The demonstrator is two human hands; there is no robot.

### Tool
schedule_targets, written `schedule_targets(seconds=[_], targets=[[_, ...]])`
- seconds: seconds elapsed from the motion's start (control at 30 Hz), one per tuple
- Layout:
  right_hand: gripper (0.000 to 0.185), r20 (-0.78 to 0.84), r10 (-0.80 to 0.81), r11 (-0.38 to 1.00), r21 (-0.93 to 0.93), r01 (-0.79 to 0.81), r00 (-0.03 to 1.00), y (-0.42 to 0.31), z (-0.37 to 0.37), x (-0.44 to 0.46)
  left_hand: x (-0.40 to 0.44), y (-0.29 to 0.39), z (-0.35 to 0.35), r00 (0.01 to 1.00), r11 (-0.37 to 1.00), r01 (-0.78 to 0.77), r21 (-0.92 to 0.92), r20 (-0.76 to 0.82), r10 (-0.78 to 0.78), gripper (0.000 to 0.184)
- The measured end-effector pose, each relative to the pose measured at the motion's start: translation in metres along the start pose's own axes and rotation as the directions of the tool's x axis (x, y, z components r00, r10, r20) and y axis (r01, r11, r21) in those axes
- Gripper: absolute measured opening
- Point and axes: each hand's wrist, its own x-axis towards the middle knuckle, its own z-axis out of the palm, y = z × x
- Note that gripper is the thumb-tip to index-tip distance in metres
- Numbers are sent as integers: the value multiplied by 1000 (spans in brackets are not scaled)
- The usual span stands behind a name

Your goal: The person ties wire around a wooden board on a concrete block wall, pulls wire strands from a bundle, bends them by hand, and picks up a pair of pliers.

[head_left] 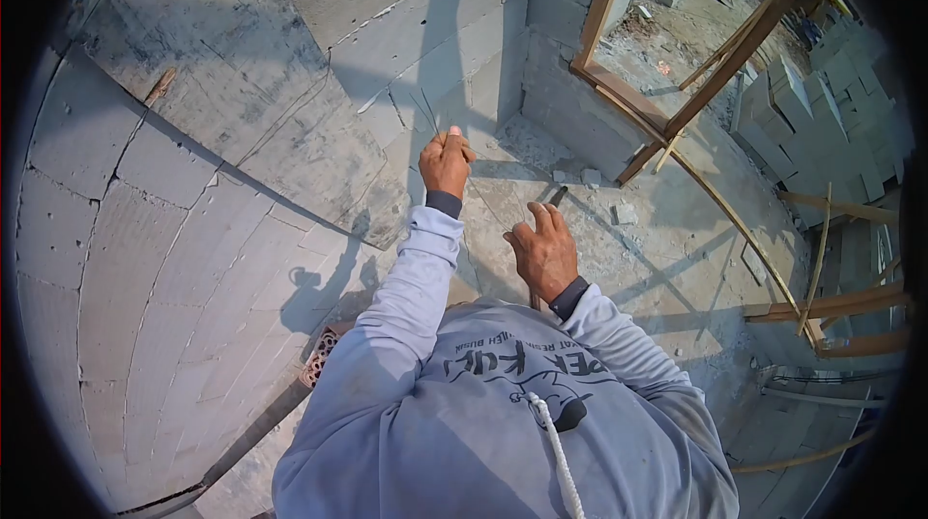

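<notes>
My left hand [447,166] is raised in front of me, its fingers pinched round a few thin wires [426,113]. The free ends of the wires stick up and fan out above my knuckles. Lower and to the right, my right hand [546,256] has its fingers curled. A dark tool tip [558,195] shows just beyond those fingers, and a brown handle-like piece shows below the palm. Most of this tool is hidden, so its exact kind cannot be made out. The two hands are apart.
A pale block wall [145,277] rises on the left, with a large stained board [232,84] leaning there. Wooden frame timbers [744,45] stand at right. Block pieces [624,215] lie on the dusty floor. Stacked blocks [822,123] sit at far right.
</notes>
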Motion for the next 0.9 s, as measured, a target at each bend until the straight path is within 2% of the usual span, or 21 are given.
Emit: schedule_targets(seconds=[0.03, 0.13, 0.2, 0.27, 0.4, 0.5, 0.57, 0.67, 0.77, 0.9], targets=[[18, -56, -31, 999, -28, 30, 998, -4, -3, 3, 3, -9, 0, 999, 998, -42, 51, -20, 43, 33], [19, 186, 57, 991, 104, -78, 981, -19, -8, 4, 3, -13, -3, 988, 975, -130, 181, -61, 143, 34], [18, 106, -56, 987, 158, 39, 993, -28, -8, 8, -4, -7, 0, 984, 967, -132, 216, -87, 153, 34], [17, 71, -120, 969, 227, 101, 990, -33, -11, 13, -8, 3, 2, 992, 995, -83, 50, -93, 88, 34], [16, 27, -92, 956, 281, 81, 995, -26, -1, 19, -1, 16, -5, 995, 982, -16, -189, -99, -3, 33], [19, -11, -82, 968, 238, 82, 997, -30, 5, 22, 4, 34, -7, 987, 985, -60, -162, -156, 35, 34], [29, -26, -54, 972, 229, 59, 998, -39, -1, 31, 5, 45, -6, 982, 986, -103, -129, -173, 79, 33], [39, 25, 67, 954, 292, -71, 997, -49, -2, 41, 5, 54, -5, 973, 982, -151, -116, -191, 127, 33], [34, 106, 86, 966, 233, -109, 991, -46, 10, 43, 7, 56, -3, 964, 982, -175, -78, -215, 155, 34], [24, 134, 109, 938, 313, -146, 985, -39, 23, 44, 4, 59, -5, 967, 985, -162, -56, -210, 147, 35]])
